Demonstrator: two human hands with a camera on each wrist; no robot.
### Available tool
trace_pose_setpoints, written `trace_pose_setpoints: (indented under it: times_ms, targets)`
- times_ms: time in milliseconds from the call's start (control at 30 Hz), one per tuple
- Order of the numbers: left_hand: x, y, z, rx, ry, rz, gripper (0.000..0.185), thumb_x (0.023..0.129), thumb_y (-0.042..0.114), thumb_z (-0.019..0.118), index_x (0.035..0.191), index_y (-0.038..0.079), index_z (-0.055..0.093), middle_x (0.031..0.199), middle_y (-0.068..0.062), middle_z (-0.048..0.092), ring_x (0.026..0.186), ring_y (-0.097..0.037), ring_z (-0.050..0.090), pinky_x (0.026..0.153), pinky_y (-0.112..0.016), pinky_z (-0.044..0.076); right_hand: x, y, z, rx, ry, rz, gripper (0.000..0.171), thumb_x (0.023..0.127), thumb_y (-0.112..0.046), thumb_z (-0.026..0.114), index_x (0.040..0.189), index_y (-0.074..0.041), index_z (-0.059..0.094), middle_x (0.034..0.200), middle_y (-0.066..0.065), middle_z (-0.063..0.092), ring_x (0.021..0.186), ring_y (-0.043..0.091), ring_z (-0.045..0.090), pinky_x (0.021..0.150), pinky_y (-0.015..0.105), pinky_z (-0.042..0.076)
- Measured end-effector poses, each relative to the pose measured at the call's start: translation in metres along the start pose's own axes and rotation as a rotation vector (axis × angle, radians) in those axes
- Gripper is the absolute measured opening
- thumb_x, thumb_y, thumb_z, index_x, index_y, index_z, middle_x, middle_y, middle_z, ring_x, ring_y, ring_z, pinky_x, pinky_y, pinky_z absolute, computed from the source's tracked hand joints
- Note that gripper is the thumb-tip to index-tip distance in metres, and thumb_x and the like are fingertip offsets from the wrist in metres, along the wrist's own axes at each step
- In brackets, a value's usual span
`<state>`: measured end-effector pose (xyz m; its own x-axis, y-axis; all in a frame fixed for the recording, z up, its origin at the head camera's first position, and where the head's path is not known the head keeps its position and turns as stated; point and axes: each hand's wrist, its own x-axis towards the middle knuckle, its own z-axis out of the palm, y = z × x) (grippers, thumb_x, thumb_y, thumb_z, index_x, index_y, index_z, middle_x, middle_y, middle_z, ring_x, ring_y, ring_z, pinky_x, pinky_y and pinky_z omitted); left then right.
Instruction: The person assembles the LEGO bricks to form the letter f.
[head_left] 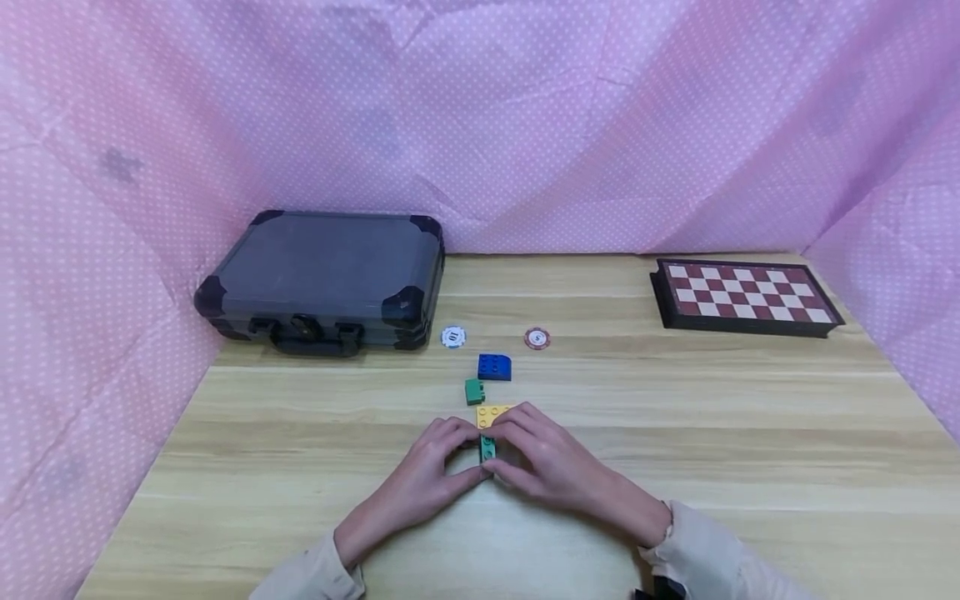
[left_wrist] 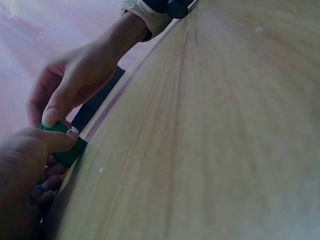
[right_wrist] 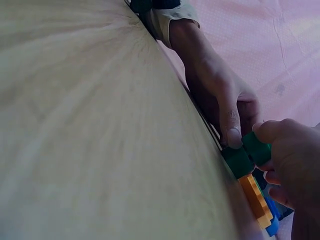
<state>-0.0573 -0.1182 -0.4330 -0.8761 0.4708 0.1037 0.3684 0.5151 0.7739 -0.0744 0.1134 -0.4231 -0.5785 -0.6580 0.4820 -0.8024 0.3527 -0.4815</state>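
Two green toy bricks meet between the hands, one stacked above the other and slightly askew in the right wrist view. My left hand (head_left: 429,468) pinches the lower green brick (right_wrist: 237,162) low at the table. From the other side my right hand (head_left: 558,460) grips the upper green brick (right_wrist: 257,148) between thumb and fingers. Seen from above, the studded upper face of green (head_left: 487,448) shows between the thumbs and fingertips. Just beyond lies a yellow brick (head_left: 491,414), partly covered by the right fingers. Whether the two green bricks are joined I cannot tell.
A small green brick (head_left: 474,392) and a blue brick (head_left: 495,367) lie farther back. Behind them are a white chip (head_left: 453,337) and a red chip (head_left: 537,337). A grey case (head_left: 322,258) stands back left, a checkered board (head_left: 750,292) back right, before a pink curtain (head_left: 525,125).
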Motion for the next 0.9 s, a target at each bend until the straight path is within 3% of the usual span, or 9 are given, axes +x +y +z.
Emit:
trace_pose_setpoints:
  times_ms: [233, 900]
  targets:
    - [0.0000, 0.0004, -0.0007, 0.007, -0.010, -0.018, 0.035, 0.095, 0.030, 0.078, 0.124, 0.013, 0.070, 0.122, 0.006, 0.064, 0.114, -0.016, 0.055, 0.098, -0.042, 0.050, -0.0012, 0.0002, 0.0010, 0.011, -0.002, 0.017, 0.033, 0.101, -0.033, 0.070, 0.122, -0.007, 0.069, 0.119, -0.001, 0.066, 0.110, 0.013, 0.058, 0.092, 0.027, 0.053]
    - [0.0012, -0.0008, -0.0016, -0.013, -0.017, -0.029, 0.038, 0.095, 0.032, 0.077, 0.127, 0.013, 0.070, 0.123, 0.007, 0.064, 0.113, -0.015, 0.055, 0.097, -0.042, 0.051, -0.0027, 0.0054, 0.0038, -0.031, 0.039, -0.072, 0.032, 0.103, -0.031, 0.067, 0.120, -0.004, 0.069, 0.117, 0.002, 0.066, 0.108, 0.016, 0.059, 0.093, 0.025, 0.052]
